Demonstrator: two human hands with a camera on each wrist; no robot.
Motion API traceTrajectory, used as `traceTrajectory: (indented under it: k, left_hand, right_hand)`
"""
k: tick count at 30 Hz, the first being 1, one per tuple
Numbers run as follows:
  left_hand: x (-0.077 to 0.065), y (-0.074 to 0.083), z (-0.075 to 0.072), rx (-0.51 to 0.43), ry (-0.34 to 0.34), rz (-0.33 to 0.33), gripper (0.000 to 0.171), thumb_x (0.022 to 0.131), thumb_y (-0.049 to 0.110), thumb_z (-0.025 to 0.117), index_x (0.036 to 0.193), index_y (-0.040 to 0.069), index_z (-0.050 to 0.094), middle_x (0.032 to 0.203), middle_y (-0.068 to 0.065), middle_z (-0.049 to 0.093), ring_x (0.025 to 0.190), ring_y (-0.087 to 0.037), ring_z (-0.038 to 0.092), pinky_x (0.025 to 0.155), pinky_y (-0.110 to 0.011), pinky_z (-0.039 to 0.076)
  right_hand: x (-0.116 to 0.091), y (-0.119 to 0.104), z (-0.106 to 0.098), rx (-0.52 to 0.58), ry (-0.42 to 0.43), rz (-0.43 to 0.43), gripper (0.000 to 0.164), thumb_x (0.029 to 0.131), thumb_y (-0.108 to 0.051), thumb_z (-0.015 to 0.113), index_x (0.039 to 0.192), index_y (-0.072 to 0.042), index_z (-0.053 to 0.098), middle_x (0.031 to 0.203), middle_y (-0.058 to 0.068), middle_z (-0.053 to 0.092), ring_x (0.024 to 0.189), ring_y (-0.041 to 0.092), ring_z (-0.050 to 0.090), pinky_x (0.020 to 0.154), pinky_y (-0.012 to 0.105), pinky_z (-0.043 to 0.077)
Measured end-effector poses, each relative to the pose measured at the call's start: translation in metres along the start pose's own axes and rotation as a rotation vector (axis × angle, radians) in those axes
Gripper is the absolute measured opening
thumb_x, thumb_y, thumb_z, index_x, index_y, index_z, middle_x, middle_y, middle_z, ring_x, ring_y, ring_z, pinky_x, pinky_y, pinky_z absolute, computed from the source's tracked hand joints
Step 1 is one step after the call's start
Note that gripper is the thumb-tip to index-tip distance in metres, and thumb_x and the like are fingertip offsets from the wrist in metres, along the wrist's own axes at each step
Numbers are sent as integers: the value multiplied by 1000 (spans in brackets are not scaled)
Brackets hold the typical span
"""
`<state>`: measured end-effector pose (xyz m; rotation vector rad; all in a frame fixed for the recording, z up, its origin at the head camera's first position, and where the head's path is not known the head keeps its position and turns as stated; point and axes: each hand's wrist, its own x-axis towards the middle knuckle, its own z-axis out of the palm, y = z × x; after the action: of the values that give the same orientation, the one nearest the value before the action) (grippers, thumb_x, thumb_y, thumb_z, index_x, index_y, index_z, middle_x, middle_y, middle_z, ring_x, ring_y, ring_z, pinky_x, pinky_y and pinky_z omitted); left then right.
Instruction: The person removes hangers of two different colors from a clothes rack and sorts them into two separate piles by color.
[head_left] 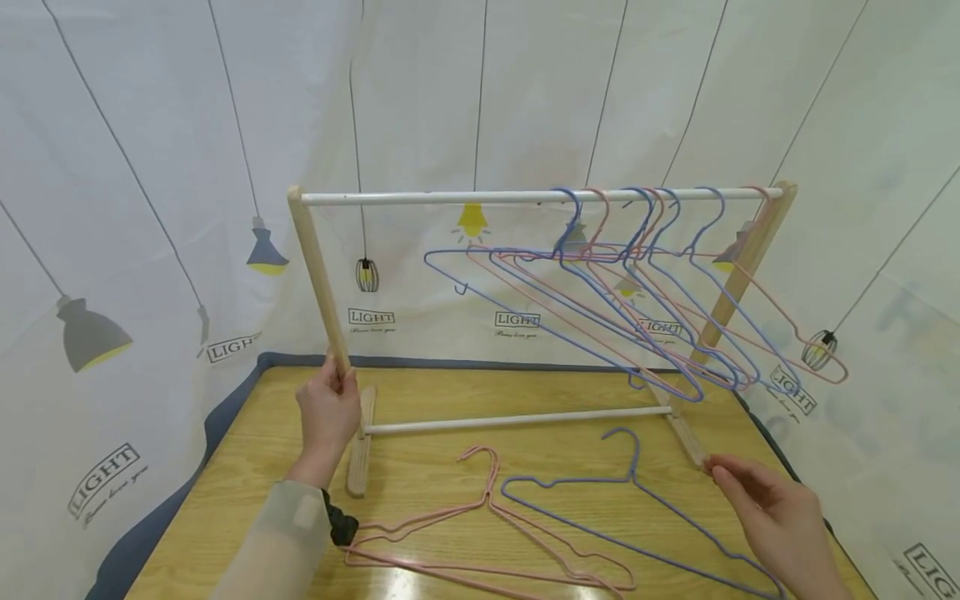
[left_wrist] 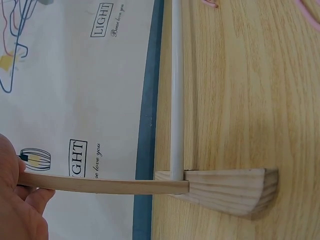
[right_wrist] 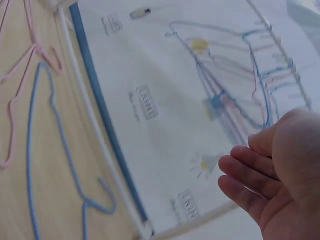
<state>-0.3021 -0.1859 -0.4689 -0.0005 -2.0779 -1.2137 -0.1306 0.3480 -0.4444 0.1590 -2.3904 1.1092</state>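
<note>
Top bar (head_left: pixel 420 198): many hangers (head_left: pixel 637 237) up
Tabletop (head_left: pixel 442 392): pink hangers (head_left: pixel 489 497), blue hanger (head_left: pixel 632 475), likely left
Left hand (head_left: pixel 330 408): fingers curled round post (head_left: pixel 318 283)
Right hand (head_left: pixel 780 512): fingers loosely open, no hold shown

rack (head_left: pixel 420 198) of pale wooden uprights and feet with two white bars, standing upright on a wood-grain tabletop (head_left: pixel 442 392). the left hand (head_left: pixel 330 410) grips the left upright (head_left: pixel 318 283) low on its length; the right hand (head_left: pixel 780 512) lies at the front end of the right foot (head_left: pixel 686 437) (contact cannot be told). blue and pink hung hangers (head_left: pixel 651 212), their hooks over the top bar, crowd its right half, their frames overlapping. before the lower bar (head_left: pixel 517 418), overlapping pink hangers (head_left: pixel 490 492) lie flat, just beside a flat blue hanger (head_left: pixel 632 477) nearer the right hand.
</note>
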Motion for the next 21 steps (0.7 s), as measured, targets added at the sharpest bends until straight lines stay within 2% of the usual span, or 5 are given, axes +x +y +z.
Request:
traceTrajectory:
  k: [4, 8, 11, 15, 21]
  left_hand:
    - [0, -1, 0, 14, 11, 13, 25, 97, -7, 70, 122, -7, 73, 101, -29, 75, 77, -37, 75, 57, -8, 43]
    - [0, -1, 0, 17, 6, 15, 29, 97, -6, 70, 126, -6, 72, 102, -28, 75, 79, -36, 75, 58, -16, 49]
    - [-1, -1, -1, 19, 2, 15, 30, 97, -6, 70, 127, -6, 72, 100, -28, 76, 77, -35, 74, 56, -19, 50]
    - [0, -2, -1, 20, -2, 20, 29, 98, -4, 70, 127, -7, 71, 97, -28, 76, 72, -33, 73, 54, -16, 47]
    - [0, -3, 0, 25, -3, 21, 28, 99, -2, 70, 126, -6, 71, 94, -26, 76, 69, -31, 72, 52, -13, 44]
  right_hand:
    - [16, -27, 2, -3, 65, -163, 28, 95, 10, 73, 118, -5, 79, 108, 4, 79, 99, -7, 69, 83, 10, 51]
    - [36, -47, 4, 1, 161, -378, 35, 84, 19, 76, 114, 1, 79, 107, 14, 78, 103, -7, 68, 89, 11, 49]
    - [54, -58, 5, 2, 227, -503, 35, 82, 15, 77, 115, 6, 77, 107, 22, 76, 106, -6, 67, 96, 13, 47]
    - [75, -63, 7, 13, 253, -556, 34, 85, 9, 77, 119, 8, 76, 110, 26, 75, 110, -5, 66, 98, 15, 47]
    - [93, -53, 15, 41, 232, -519, 46, 76, 24, 78, 120, 9, 74, 113, 26, 75, 110, -4, 66, 95, 14, 48]
